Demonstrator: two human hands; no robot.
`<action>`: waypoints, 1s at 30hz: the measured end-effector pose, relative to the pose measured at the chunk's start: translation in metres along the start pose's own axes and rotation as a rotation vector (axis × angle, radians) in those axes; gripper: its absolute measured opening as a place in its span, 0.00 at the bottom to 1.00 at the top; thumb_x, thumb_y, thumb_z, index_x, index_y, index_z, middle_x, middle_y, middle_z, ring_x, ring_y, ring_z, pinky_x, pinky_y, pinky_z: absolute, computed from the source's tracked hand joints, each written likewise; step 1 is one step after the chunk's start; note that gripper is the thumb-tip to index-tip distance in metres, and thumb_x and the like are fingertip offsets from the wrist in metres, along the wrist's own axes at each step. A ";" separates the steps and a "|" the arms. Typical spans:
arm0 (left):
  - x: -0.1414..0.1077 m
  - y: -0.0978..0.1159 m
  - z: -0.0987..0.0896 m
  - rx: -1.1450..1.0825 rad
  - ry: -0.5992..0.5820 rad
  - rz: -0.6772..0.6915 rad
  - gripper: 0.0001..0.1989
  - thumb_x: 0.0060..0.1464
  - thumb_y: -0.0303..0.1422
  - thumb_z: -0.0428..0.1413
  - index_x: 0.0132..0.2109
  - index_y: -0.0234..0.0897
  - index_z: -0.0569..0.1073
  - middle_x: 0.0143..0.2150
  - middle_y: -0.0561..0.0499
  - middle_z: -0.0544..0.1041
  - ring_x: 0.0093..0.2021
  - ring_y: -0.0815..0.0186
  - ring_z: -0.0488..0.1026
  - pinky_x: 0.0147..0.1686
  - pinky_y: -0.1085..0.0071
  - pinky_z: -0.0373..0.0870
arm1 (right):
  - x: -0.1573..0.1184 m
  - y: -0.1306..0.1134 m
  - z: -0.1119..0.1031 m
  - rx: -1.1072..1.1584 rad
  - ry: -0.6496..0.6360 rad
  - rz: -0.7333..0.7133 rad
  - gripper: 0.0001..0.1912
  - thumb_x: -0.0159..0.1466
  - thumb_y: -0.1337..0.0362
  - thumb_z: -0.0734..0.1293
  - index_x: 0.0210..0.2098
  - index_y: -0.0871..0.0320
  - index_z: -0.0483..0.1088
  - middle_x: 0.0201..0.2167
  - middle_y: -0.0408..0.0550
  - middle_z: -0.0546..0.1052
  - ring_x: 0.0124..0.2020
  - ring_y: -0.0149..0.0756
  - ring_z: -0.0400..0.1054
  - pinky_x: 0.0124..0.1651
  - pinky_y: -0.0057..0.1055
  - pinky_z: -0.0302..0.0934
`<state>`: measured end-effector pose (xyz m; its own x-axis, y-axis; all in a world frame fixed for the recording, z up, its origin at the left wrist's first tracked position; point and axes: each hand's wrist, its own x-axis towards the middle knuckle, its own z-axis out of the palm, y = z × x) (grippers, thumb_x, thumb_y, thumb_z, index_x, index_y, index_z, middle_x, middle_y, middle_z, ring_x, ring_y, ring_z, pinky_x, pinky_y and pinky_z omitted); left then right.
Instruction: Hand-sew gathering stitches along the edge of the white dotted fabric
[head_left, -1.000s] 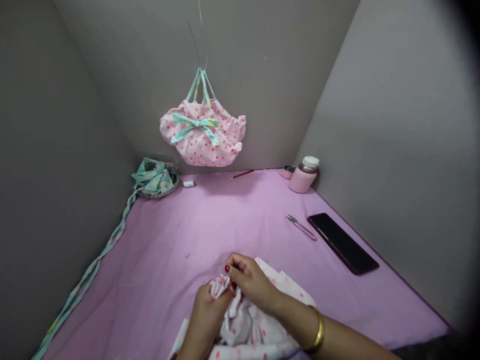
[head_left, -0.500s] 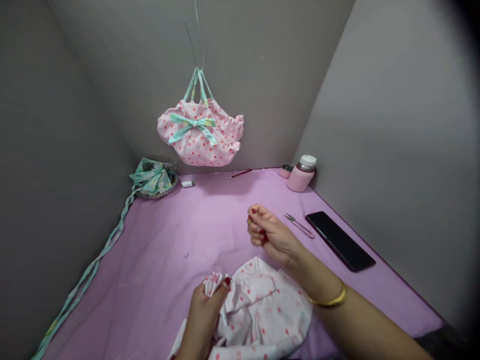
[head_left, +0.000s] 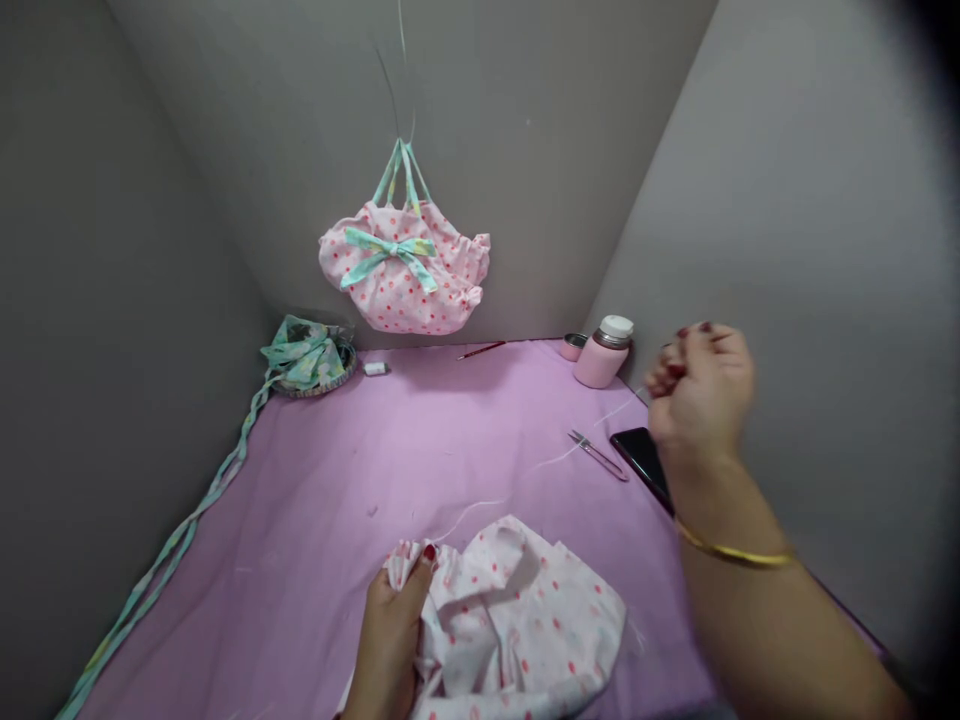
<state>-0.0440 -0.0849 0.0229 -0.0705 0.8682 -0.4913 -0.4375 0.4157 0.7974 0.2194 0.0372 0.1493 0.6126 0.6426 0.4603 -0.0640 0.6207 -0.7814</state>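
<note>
My left hand (head_left: 397, 610) pinches the gathered edge of a white cloth with pink dots (head_left: 555, 610) at the bottom centre. From that edge a white thread (head_left: 559, 457) runs up and to the right, towards my raised right hand (head_left: 701, 380). The right fingers are closed, and the thread's end reaches them. Whether a needle is in them is too small to see. A gold bangle (head_left: 739, 555) circles the right wrist. Below the thread lies a pair of thread snips (head_left: 600, 457).
A dotted pink garment (head_left: 409, 285) with a green bow hangs at the back wall. Behind my right hand lies a black phone (head_left: 643, 462). A pink flask (head_left: 602, 355), a thread spool (head_left: 376, 369), a red pencil-like stick (head_left: 481, 350) and a basket (head_left: 330, 382) with green cloth stand farther back.
My right hand has moved up and to the right, away from the cloth, drawing the thread out long. My left hand has shifted slightly left and keeps its hold on the cloth.
</note>
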 end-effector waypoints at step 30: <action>-0.003 0.002 0.002 -0.077 -0.041 -0.040 0.13 0.40 0.37 0.64 0.25 0.35 0.69 0.21 0.54 0.73 0.22 0.67 0.70 0.26 0.71 0.68 | -0.098 0.079 0.034 -0.235 -0.805 0.643 0.14 0.57 0.53 0.63 0.25 0.59 0.64 0.14 0.33 0.51 0.16 0.24 0.40 0.19 0.25 0.35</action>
<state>-0.0428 -0.0857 0.0263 -0.0157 0.8621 -0.5065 -0.5073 0.4296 0.7470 0.1274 0.0386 0.0572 -0.1915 0.9815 0.0075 0.0159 0.0107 -0.9998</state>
